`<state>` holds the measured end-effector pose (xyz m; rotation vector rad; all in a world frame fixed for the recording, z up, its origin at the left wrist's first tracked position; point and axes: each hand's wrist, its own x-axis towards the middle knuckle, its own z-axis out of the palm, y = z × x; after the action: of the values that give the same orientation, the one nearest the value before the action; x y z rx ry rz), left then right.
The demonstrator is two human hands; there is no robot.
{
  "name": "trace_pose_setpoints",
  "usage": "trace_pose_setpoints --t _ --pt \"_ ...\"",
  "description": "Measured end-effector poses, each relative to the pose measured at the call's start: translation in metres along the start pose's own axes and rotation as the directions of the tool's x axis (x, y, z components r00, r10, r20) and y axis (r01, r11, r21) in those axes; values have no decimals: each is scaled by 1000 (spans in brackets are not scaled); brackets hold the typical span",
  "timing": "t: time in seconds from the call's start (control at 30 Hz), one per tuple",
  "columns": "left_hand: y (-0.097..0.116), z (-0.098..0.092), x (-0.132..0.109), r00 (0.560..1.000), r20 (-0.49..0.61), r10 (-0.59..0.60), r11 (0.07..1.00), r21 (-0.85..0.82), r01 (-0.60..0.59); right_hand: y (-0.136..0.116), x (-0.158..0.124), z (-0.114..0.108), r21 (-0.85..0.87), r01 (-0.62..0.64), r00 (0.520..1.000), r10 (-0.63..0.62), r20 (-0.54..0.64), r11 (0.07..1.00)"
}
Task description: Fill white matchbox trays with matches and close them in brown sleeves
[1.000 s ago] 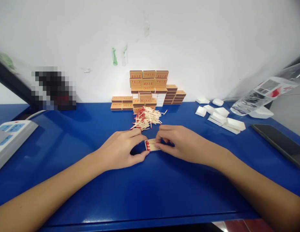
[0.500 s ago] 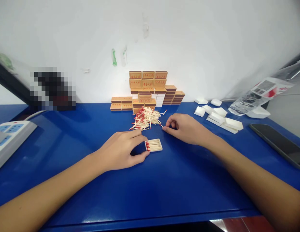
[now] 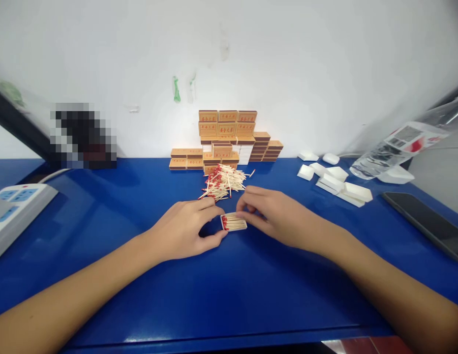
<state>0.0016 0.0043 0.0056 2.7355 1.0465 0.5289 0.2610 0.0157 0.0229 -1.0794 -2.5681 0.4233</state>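
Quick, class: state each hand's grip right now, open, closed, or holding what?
Left hand: closed on the left end of the matchbox tray.
Right hand: pinched shut over the tray's right end; contents hidden.

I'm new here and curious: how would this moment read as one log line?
left hand: steadies small white cardboard tray of red-tipped wooden matches | right hand: fingertips at tray | behind: loose pile of matches, blue table

Place: small hand-packing workstation;
Evidence: stacked matchboxes (image 3: 226,129); loose matches (image 3: 224,181); empty white trays (image 3: 339,179); blue table (image 3: 251,275)
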Motion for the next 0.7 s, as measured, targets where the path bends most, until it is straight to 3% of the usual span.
trace_pose_setpoints --t 0.1,0.2,0.33,0.47,0.6,0.7 --pt "0 1 0 1000 3 21 1000 -5 -21 21 3 -7 -65 4 990 -13 -140 998" --pt "0 2 -1 999 -2 47 999 -5 -47 39 9 -8 -100 64 977 -83 -196 993" --pt "-1 2 -1 999 0 54 999 0 -54 41 23 5 -285 141 975 -183 -127 948" --pt "0 1 -1 999 6 52 999 4 -52 37 36 16 -531 163 972 -228 -59 832" --pt "0 2 0 998 -2 57 998 -4 -57 39 40 17 -620 196 964 -265 -19 759" --pt "0 2 0 998 -14 55 998 -5 -55 39 37 15 -615 193 962 -270 -34 764"
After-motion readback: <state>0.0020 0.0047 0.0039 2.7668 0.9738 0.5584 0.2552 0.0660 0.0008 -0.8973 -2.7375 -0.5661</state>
